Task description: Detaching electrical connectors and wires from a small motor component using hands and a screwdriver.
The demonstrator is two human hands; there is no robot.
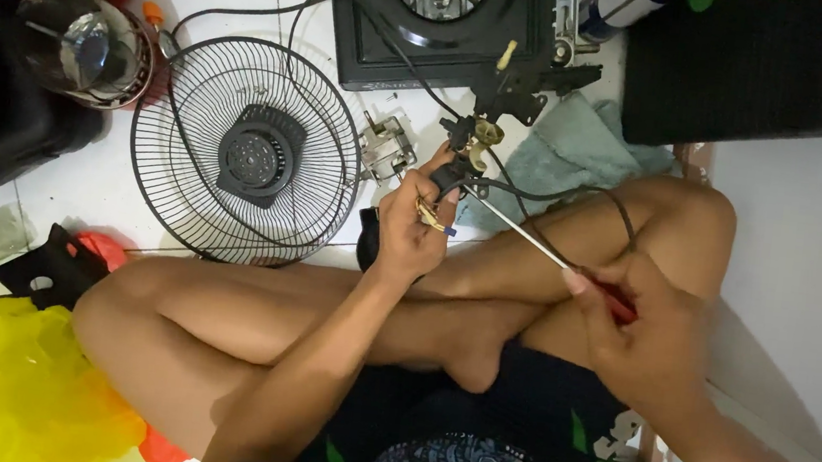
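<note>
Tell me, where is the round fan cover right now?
In the head view, the black wire fan cover lies flat on the white tile floor, left of the left hand and just beyond the person's bent knee.

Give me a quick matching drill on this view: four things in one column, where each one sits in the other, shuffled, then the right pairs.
Things:
1. screwdriver
2. fan guard
3. yellow plastic bag
4. gas stove

Places:
A. flat on the tiled floor, left of the person's left hand
B. bottom left corner, beside the knee
C. top centre, above the hands
D. its red handle in the right hand, its tip at the small black part that the left hand holds

Pairs: 1-D, 2-A, 3-B, 4-C
</note>
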